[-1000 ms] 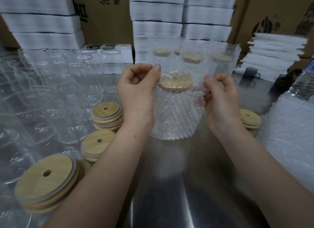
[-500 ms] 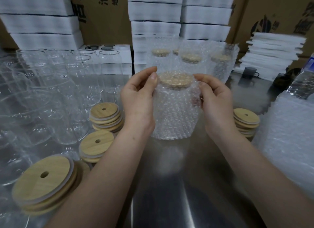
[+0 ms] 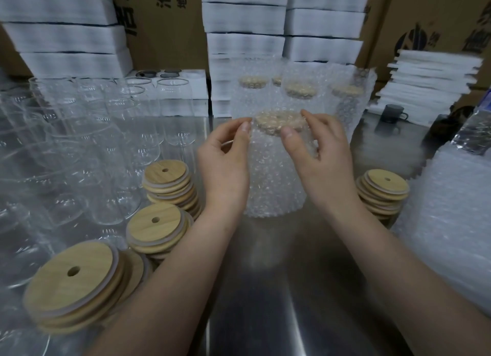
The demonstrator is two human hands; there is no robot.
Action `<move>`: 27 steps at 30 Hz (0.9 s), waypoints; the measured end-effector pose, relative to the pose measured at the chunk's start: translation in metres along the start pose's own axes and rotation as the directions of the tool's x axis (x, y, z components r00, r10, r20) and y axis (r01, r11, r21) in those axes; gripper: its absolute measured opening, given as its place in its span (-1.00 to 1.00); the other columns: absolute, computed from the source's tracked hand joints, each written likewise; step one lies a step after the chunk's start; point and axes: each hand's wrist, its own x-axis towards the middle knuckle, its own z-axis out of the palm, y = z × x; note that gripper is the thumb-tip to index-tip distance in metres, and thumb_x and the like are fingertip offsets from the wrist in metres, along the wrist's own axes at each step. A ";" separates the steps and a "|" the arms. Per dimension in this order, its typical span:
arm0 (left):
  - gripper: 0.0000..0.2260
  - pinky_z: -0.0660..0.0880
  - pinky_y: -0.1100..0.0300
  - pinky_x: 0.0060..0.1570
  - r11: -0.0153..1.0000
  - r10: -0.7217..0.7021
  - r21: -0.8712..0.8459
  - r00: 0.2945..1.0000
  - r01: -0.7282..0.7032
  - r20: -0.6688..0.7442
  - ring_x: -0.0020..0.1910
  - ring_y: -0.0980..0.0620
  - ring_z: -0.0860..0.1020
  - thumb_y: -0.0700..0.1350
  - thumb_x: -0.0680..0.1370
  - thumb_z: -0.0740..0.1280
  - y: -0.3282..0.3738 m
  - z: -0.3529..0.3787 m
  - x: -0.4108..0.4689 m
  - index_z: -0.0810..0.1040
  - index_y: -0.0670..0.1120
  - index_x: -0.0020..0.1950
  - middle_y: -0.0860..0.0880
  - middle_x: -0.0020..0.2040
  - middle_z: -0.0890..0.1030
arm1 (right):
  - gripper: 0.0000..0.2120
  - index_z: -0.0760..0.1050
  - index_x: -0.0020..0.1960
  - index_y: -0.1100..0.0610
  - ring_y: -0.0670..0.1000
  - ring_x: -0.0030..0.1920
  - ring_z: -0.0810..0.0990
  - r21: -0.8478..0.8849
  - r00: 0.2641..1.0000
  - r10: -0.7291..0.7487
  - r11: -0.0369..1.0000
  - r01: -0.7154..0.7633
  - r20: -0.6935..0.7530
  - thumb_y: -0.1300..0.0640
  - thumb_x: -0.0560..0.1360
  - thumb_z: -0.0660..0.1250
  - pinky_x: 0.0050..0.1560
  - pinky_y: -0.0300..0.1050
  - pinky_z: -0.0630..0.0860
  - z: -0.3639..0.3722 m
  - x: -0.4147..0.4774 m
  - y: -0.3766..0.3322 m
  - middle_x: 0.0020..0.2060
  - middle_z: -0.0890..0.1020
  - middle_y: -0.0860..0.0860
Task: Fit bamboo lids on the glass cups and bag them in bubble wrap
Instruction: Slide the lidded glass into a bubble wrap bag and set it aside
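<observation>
A glass cup in a bubble wrap bag (image 3: 273, 180) stands upright on the steel table (image 3: 279, 289), its bamboo lid (image 3: 279, 120) showing through the wrap. My left hand (image 3: 225, 159) pinches the bag's top edge at the left of the lid. My right hand (image 3: 321, 153) grips the bag's top at the right, thumb across the lid's front. Several bagged lidded cups (image 3: 300, 90) stand behind. Bare glass cups (image 3: 79, 132) crowd the left. Stacks of bamboo lids (image 3: 167, 181) lie left of my arm, with another lid stack (image 3: 382, 193) at the right.
A pile of bubble wrap bags (image 3: 446, 222) lies at the right edge. White foam boxes (image 3: 244, 18) and cardboard cartons (image 3: 164, 23) line the back. A dark mug (image 3: 390, 114) sits at the back right beside stacked white sheets (image 3: 425, 84).
Both hands have come down and inward, from holding the bag's open mouth apart above the lid to pressing the wrap against the lid's sides. The cup has stayed in place.
</observation>
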 end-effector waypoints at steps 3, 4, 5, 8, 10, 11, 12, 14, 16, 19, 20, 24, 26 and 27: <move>-0.87 0.50 0.31 -0.14 1.000 0.002 -0.002 1.000 -0.002 -0.011 -0.12 0.20 0.60 -0.13 0.59 0.34 -0.001 0.002 -0.005 0.63 0.08 -0.06 0.14 -0.16 0.67 | -0.11 0.21 0.55 0.06 -0.15 0.39 0.29 -0.039 0.995 0.066 0.997 -0.063 0.076 -0.42 0.38 0.27 0.28 -0.31 0.21 0.003 -0.003 -0.003 0.40 0.36 -0.06; -0.86 0.47 0.37 -0.18 1.000 -0.011 -0.017 1.000 0.010 -0.016 -0.14 0.26 0.60 -0.13 0.59 0.35 -0.001 0.003 -0.006 0.63 0.10 -0.08 0.17 -0.18 0.68 | -0.07 0.17 0.57 0.04 -0.17 0.40 0.28 -0.009 0.990 0.091 0.996 -0.090 0.104 -0.43 0.36 0.32 0.28 -0.32 0.21 0.005 -0.004 -0.003 0.44 0.33 -0.06; -0.85 0.46 0.41 -0.22 0.999 -0.026 -0.034 0.999 0.025 -0.022 -0.16 0.30 0.59 -0.14 0.58 0.36 0.000 0.004 -0.007 0.64 0.10 -0.10 0.19 -0.20 0.68 | -0.03 0.16 0.57 0.02 -0.15 0.43 0.28 0.032 0.985 0.115 0.992 -0.120 0.126 -0.44 0.32 0.34 0.33 -0.29 0.25 0.006 -0.004 -0.004 0.46 0.33 -0.07; -0.87 0.46 0.38 -0.19 0.994 -0.067 -0.081 0.998 0.066 -0.009 -0.14 0.27 0.61 -0.16 0.55 0.40 0.002 0.005 -0.011 0.67 0.06 -0.10 0.15 -0.19 0.69 | -0.10 0.30 0.40 -0.08 -0.19 0.32 0.44 0.135 0.971 0.189 0.969 -0.209 0.144 -0.47 0.19 0.36 0.27 -0.23 0.41 0.006 -0.003 -0.006 0.31 0.48 -0.20; -0.87 0.48 0.35 -0.16 0.992 -0.072 -0.108 0.997 0.072 0.003 -0.12 0.23 0.62 -0.18 0.54 0.41 0.002 0.005 -0.014 0.67 0.05 -0.08 0.12 -0.17 0.70 | -0.25 0.28 0.25 -0.18 -0.36 0.12 0.47 0.193 0.969 0.213 0.953 -0.235 0.127 -0.44 0.18 0.42 0.04 -0.43 0.36 0.006 -0.003 -0.008 0.10 0.51 -0.33; -0.86 0.48 0.37 -0.17 0.992 -0.063 -0.108 0.998 0.062 -0.001 -0.15 0.25 0.61 -0.18 0.53 0.41 0.003 0.005 -0.016 0.67 0.07 -0.08 0.12 -0.18 0.69 | -0.27 0.29 0.23 -0.18 -0.38 0.09 0.47 0.213 0.968 0.221 0.946 -0.243 0.121 -0.42 0.18 0.44 0.01 -0.44 0.36 0.006 -0.002 -0.008 0.08 0.51 -0.33; -0.85 0.48 0.38 -0.18 0.993 -0.050 -0.104 0.999 0.049 -0.007 -0.19 0.27 0.60 -0.18 0.53 0.42 0.003 0.006 -0.018 0.67 0.08 -0.09 0.12 -0.20 0.68 | -0.26 0.33 0.23 -0.14 -0.33 0.13 0.49 0.217 0.966 0.228 0.944 -0.250 0.120 -0.43 0.17 0.44 0.06 -0.38 0.41 0.007 0.000 -0.007 0.10 0.53 -0.28; -0.83 0.50 0.38 -0.15 0.994 -0.038 -0.108 0.999 0.035 -0.023 -0.22 0.27 0.58 -0.20 0.53 0.42 0.004 0.007 -0.023 0.66 0.09 -0.09 0.10 -0.19 0.67 | -0.14 0.45 0.27 -0.02 -0.07 0.28 0.51 0.186 0.965 0.223 0.951 -0.247 0.141 -0.48 0.11 0.42 0.26 -0.09 0.48 0.008 0.005 -0.006 0.21 0.56 -0.05; -0.79 0.53 0.33 -0.01 0.992 -0.042 -0.123 0.999 0.038 -0.035 -0.09 0.25 0.62 -0.24 0.54 0.40 0.004 0.007 -0.027 0.65 0.09 -0.07 0.05 -0.07 0.69 | -0.05 0.48 0.32 0.04 0.02 0.30 0.52 0.180 0.957 0.232 0.948 -0.263 0.173 -0.46 0.06 0.45 0.32 0.04 0.47 0.007 0.009 -0.008 0.23 0.56 0.05; -0.72 0.50 0.35 0.07 0.994 -0.014 -0.109 1.000 0.014 -0.004 0.09 0.23 0.61 -0.32 0.55 0.33 0.003 0.005 -0.032 0.63 0.08 0.00 0.02 0.08 0.66 | -0.18 0.48 0.29 0.08 -0.10 0.11 0.64 0.267 0.946 0.261 0.914 -0.306 0.193 -0.23 0.13 0.58 0.23 -0.01 0.55 0.006 0.012 -0.007 0.10 0.66 -0.05; -0.69 0.48 0.39 0.07 0.997 0.013 -0.079 1.000 -0.011 0.020 0.12 0.25 0.59 -0.35 0.56 0.31 0.002 0.004 -0.033 0.61 0.08 0.05 0.03 0.11 0.64 | -0.24 0.47 0.28 0.08 -0.13 0.07 0.65 0.291 0.944 0.274 0.902 -0.318 0.183 -0.15 0.16 0.61 0.20 -0.03 0.57 0.008 0.013 -0.006 0.06 0.67 -0.08; -0.56 0.36 0.48 0.23 0.993 0.092 0.064 0.989 -0.100 0.119 0.28 0.28 0.47 -0.40 0.54 0.25 -0.007 -0.002 -0.038 0.48 -0.06 0.36 0.04 0.28 0.52 | -0.18 0.45 0.23 0.02 -0.09 0.07 0.65 0.292 0.938 0.319 0.892 -0.345 0.133 -0.22 0.04 0.56 0.19 -0.02 0.57 0.016 0.016 -0.009 0.05 0.66 -0.09; -0.52 0.30 0.43 0.33 0.989 0.092 0.099 0.983 -0.109 0.162 0.38 0.21 0.39 -0.33 0.52 0.25 -0.012 -0.004 -0.037 0.40 -0.11 0.44 0.00 0.38 0.43 | -0.16 0.45 0.21 0.00 -0.09 0.05 0.64 0.265 0.940 0.323 0.902 -0.342 0.115 -0.28 -0.01 0.50 0.15 -0.04 0.58 0.020 0.020 -0.012 0.03 0.65 -0.11; -0.47 0.25 0.41 0.37 0.982 0.102 0.137 0.978 -0.128 0.182 0.41 0.21 0.35 -0.28 0.49 0.24 -0.015 -0.005 -0.036 0.35 -0.11 0.48 0.01 0.42 0.38 | -0.16 0.45 0.21 0.00 -0.09 0.03 0.64 0.254 0.939 0.326 0.904 -0.343 0.106 -0.28 -0.01 0.49 0.13 -0.06 0.59 0.023 0.024 -0.013 0.02 0.65 -0.11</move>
